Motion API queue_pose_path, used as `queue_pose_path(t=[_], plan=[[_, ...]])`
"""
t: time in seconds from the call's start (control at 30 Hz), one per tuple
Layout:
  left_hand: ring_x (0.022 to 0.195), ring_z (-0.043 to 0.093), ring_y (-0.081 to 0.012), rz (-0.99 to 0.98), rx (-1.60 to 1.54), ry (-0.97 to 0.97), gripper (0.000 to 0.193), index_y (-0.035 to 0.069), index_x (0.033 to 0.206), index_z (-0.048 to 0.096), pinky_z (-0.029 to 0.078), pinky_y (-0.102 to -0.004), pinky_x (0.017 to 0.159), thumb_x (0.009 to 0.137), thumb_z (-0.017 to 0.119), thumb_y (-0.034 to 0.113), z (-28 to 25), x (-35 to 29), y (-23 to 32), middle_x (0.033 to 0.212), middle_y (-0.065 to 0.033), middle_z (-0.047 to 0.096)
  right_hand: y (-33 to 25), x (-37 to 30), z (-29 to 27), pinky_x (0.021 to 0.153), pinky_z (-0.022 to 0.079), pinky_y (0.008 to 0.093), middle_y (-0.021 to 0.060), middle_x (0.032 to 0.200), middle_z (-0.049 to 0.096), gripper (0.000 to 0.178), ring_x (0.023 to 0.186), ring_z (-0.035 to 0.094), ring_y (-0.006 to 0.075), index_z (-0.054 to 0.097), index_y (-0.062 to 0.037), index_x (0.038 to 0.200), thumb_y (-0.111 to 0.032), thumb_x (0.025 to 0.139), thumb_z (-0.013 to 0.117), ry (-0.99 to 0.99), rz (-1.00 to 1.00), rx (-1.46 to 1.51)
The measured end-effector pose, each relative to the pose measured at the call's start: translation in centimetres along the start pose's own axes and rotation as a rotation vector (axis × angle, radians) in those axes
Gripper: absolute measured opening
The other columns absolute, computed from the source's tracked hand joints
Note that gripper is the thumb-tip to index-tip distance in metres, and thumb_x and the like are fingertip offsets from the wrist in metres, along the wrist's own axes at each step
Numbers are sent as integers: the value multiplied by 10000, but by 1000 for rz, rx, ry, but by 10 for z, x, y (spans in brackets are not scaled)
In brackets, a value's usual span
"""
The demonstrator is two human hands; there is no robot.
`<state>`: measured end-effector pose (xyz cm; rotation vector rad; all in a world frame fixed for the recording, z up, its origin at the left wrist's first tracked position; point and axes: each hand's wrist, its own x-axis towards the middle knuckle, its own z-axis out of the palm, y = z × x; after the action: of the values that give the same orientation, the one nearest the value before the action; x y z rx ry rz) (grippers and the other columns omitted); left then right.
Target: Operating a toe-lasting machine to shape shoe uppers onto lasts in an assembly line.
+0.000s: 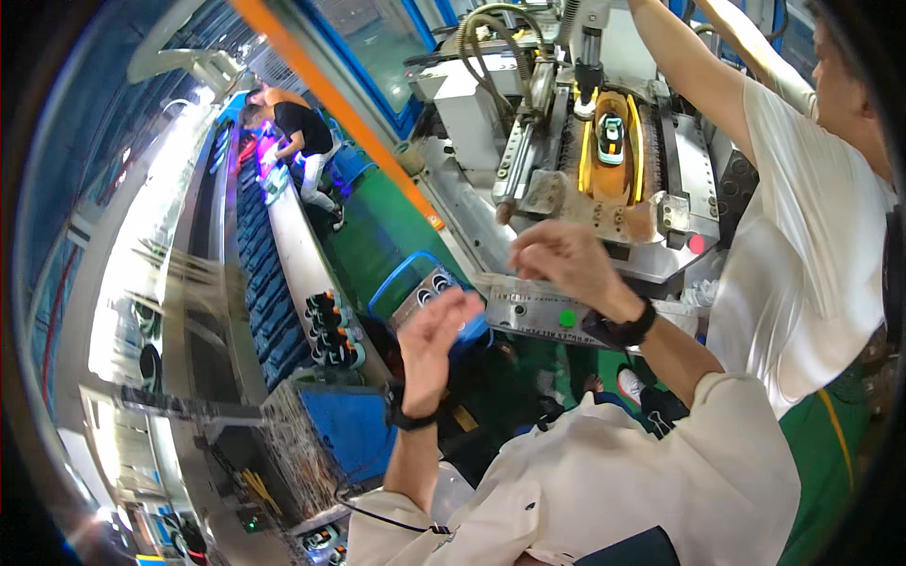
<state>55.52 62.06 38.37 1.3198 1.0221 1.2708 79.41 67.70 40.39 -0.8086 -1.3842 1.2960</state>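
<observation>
My left hand (432, 341) is raised in front of me, above a blue basket (406, 274). Its blurred fingers are loosely stretched toward the machine, and no object shows in them. Farther right, my right hand (569, 262) hovers at the front edge of a metal machine (651, 247). Its fingers are curled in with the thumb close to them; whatever they may hold is hidden. Behind it, a black, white and mint shoe (612, 140) sits in a brown bed between yellow side strips, under a vertical metal rod (590, 61).
At right, a person in a white shirt (755, 189) reaches over the machine. A conveyor (307, 255) along the left carries dark and mint shoes (332, 330). Two people (300, 141) stand at its far end. An orange post (330, 104) slants between conveyor and machine.
</observation>
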Motion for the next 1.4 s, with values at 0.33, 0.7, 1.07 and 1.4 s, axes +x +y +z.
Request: queue_pose_path(t=[0.33,0.7,1.07,1.4], plan=[[913,680,-235,-33,74,-216,362,-84,1181,572,543,-326,850,963,568,204,108,263,-8,1074,-177,660,47,66,-271,508,426,199,37,811,649,393,581,551,75,588,29,1212,-104,852,499,410,243,-231],[788,642,-102,-223,223,-691,437,-34,1230,569,531,-242,703,896,675,227,192,269,-105,1038,-56,658,88,185,-390,391,398,251,85,730,620,391,471,514,116,610,-44,1178,-35,847,402,388,589,-389],[1001,621,-151,-473,4,-599,404,-18,1307,507,509,-286,879,951,599,148,148,205,-63,1200,-97,603,119,266,-452,1004,389,478,138,1328,556,503,1267,457,251,594,-38,1235,-400,1006,331,371,384,-128],[1032,615,-171,-746,-185,-519,380,-41,1287,518,494,-295,917,961,583,144,160,161,-56,1213,-114,607,95,283,-487,1027,392,483,240,1276,549,663,1171,529,365,455,26,1315,-517,937,403,9,289,466]])
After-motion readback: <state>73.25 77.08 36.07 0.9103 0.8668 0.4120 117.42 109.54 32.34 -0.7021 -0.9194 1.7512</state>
